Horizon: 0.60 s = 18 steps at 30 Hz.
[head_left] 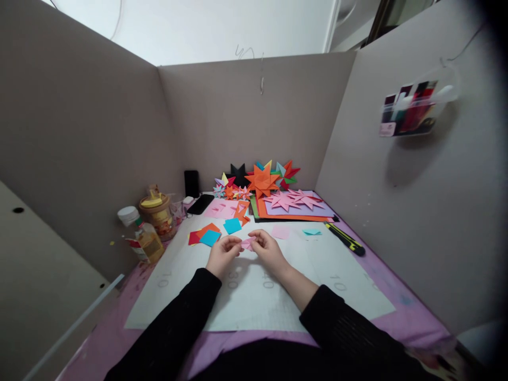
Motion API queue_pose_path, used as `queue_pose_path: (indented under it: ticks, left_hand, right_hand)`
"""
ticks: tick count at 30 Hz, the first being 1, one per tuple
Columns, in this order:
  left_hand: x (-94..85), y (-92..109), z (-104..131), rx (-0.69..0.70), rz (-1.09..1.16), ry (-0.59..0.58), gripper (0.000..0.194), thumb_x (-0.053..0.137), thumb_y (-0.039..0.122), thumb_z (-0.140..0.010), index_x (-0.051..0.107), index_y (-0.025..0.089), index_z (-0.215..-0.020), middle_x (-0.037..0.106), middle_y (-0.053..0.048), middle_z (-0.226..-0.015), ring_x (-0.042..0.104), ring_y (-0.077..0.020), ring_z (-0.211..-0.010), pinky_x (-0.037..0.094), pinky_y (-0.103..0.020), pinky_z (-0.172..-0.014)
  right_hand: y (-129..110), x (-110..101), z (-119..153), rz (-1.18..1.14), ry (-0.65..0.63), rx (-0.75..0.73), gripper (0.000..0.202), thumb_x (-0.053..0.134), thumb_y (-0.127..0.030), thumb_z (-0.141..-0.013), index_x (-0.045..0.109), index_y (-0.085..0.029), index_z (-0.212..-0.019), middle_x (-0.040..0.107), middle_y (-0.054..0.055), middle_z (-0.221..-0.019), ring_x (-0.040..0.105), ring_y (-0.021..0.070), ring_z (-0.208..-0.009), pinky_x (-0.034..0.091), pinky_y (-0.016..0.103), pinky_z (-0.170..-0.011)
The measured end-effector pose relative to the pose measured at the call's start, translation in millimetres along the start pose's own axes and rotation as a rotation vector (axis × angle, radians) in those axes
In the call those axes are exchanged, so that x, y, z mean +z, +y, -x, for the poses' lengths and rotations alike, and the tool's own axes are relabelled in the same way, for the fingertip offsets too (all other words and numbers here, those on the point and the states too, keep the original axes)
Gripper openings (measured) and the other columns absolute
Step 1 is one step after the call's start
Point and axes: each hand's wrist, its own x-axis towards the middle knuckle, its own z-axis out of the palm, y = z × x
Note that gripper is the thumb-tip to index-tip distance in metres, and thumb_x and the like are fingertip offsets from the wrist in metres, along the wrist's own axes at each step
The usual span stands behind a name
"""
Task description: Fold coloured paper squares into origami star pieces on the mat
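Note:
Between my two hands is a small folded piece of pink paper (248, 244), held above the white sheet (254, 301). My left hand (225, 255) pinches its left end, and my right hand (268, 251) pinches the right end. Just beyond my left hand lie blue paper squares (210, 237), with orange and red ones partly under them. Another blue square (232, 226) rests a little farther back. Past my right hand are a flat pink square (280, 232) and a folded turquoise paper piece (312, 232).
Folded paper stars (262, 181) stand along the back wall. Pink stars (293, 200) lie on stacked coloured sheets. A yellow-black utility knife (345, 239) is at right. A bottle (146, 238), a tub (157, 211) and a phone (201, 204) line the left side. Partition walls enclose the table.

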Motion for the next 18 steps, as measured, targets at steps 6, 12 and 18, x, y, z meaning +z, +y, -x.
queue_pose_path:
  ticks: [6,12,18]
  left_hand:
    - [-0.4,-2.9,-1.4,0.040,-0.038,0.011,0.022,0.066,0.028,-0.065,0.060,0.014,-0.080,0.062,-0.003,-0.070,0.061,-0.0151,-0.067,0.046,-0.023,-0.058]
    - [-2.2,-6.3,-3.0,0.098,-0.088,0.031,0.022,0.067,0.025,-0.063,0.062,0.015,-0.082,0.064,-0.005,-0.079,0.058,-0.0138,-0.071,0.046,-0.024,-0.064]
    - [-2.5,-2.2,-1.8,0.124,-0.097,0.023,0.019,0.063,0.021,-0.065,0.063,0.015,-0.083,0.064,-0.005,-0.084,0.058,-0.0140,-0.073,0.045,-0.024,-0.066]
  right_hand:
    - [-3.5,0.8,0.3,-0.030,-0.013,0.036,0.018,0.050,-0.022,-0.070,0.054,-0.017,-0.087,0.044,-0.005,-0.057,0.042,0.0094,-0.050,0.032,0.022,-0.050]
    - [0.2,0.9,1.5,-0.034,-0.029,0.031,0.020,0.048,-0.019,-0.069,0.054,-0.018,-0.087,0.044,-0.006,-0.056,0.042,0.0094,-0.050,0.031,0.021,-0.050]
    - [3.3,2.9,1.1,-0.049,-0.078,0.022,0.021,0.048,-0.018,-0.068,0.054,-0.019,-0.088,0.048,-0.005,-0.058,0.043,0.0092,-0.050,0.031,0.021,-0.050]
